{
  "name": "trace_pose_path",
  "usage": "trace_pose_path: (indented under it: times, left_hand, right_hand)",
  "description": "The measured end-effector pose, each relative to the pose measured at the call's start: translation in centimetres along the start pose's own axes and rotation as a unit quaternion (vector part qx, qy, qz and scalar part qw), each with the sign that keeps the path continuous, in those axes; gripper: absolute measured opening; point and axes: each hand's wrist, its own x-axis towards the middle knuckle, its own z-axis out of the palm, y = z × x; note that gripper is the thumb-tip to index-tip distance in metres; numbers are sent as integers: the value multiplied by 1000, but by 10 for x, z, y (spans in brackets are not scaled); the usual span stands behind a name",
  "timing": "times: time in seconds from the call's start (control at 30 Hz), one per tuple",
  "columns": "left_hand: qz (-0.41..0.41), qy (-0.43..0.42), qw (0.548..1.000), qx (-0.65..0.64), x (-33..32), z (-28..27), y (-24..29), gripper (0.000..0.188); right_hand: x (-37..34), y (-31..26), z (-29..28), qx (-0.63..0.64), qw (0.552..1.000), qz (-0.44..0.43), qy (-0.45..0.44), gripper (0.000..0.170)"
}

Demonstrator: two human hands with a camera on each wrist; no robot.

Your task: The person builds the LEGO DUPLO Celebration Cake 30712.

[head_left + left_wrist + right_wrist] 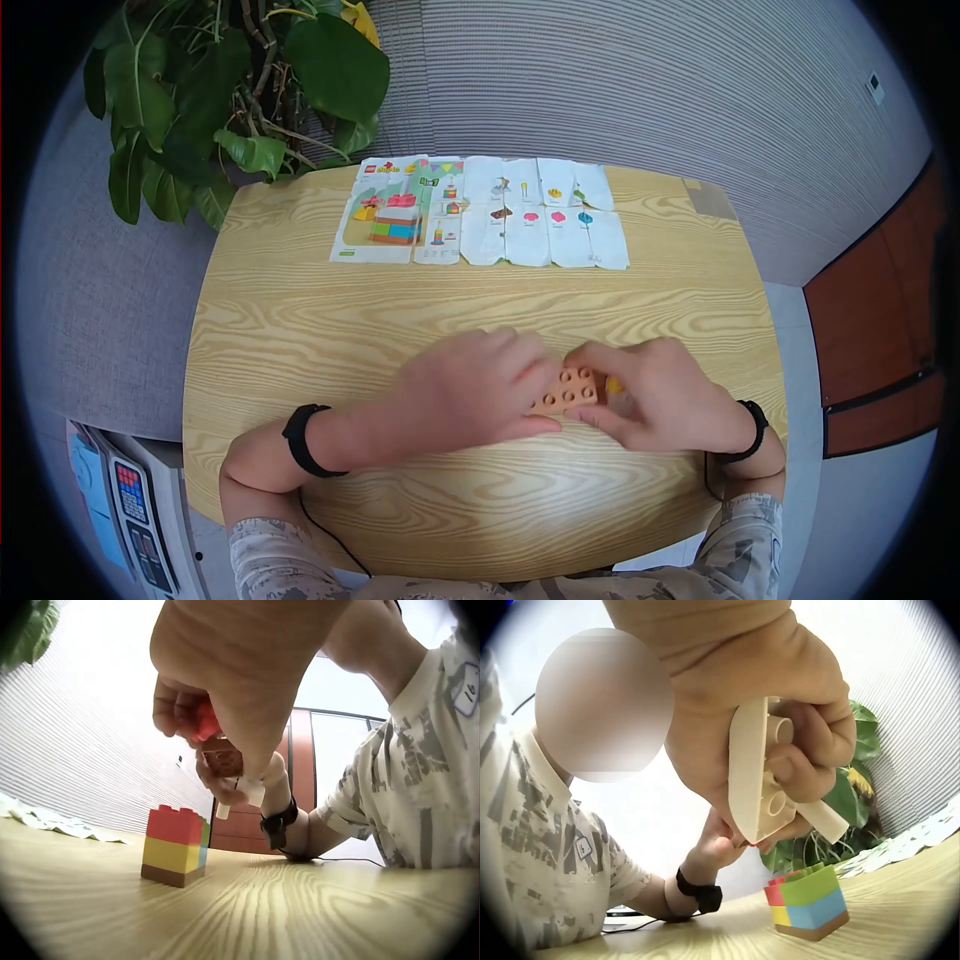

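My left hand point(475, 385) pinches a red piece point(206, 722), above a brown studded piece point(223, 759) that touches my right hand's fingers in the left wrist view. A tan studded brick point(570, 391) shows between my hands from above. In my right hand point(668, 398), the fingers curl round a cream piece point(747, 772) with hollow tubes beneath; a cream stick point(825, 821) juts out beside it. Below the hands, a block stack point(171, 851) stands on the table, red over yellow over brown, with green point(814, 885) over blue at its other end.
At the table's far side lies an unfolded instruction sheet point(480, 212). A leafy plant point(230, 100) overhangs the back left corner. Black cables point(330, 535) run near the front edge, and a device with buttons point(130, 490) is at the lower left.
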Motion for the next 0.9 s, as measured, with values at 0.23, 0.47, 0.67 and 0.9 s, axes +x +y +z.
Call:
trace_pose_path:
  times: [0.23, 0.47, 0.67, 0.9]
  left_hand:
    - [-137, -144, 974, -113, -15, 19, -19, 46]
    - [-150, -161, 961, -165, -11, 21, -22, 38]
    - [-157, -149, 958, -189, -7, 14, -21, 36]
    - [-157, -122, 949, -244, -9, 16, -23, 36]
  right_hand:
    - [10, 19, 29, -104, 994, 4, 25, 37]
    - [12, 21, 32, -132, 991, -6, 15, 37]
    - [11, 17, 29, -136, 991, -6, 6, 34]
    - [12, 20, 30, -132, 991, -19, 3, 34]
